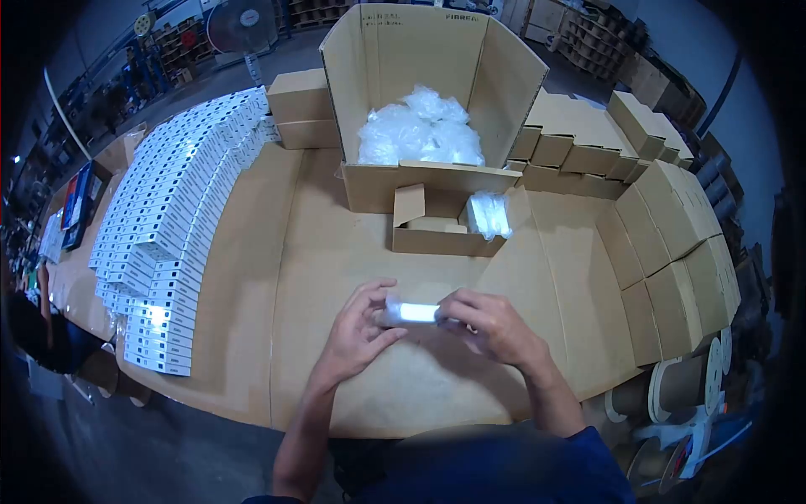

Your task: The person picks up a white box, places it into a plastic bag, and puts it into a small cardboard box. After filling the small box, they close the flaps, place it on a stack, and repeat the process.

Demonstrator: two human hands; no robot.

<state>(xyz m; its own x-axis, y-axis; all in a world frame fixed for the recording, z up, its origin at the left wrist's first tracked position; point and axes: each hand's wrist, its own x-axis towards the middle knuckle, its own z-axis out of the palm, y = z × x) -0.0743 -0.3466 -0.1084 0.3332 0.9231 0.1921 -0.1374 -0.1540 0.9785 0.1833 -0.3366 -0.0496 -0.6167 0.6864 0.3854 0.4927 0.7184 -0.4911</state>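
A small white item (418, 312), with what looks like clear wrap at its left end, is held level above the cardboard-covered table. My right hand (487, 323) pinches its right end. At its left end is my left hand (363, 330), fingers curled around the wrap. Just beyond the hands sits a small open brown box (445, 244). Wrapped white items (489, 215) stand in the right side of that box.
Behind the small box, a large open carton (428, 186) holds clear plastic bags (416, 134). Stacked white boxes (168, 210) cover the left side. Brown boxes (672, 227) line the right. Someone's arm (45, 307) shows at far left.
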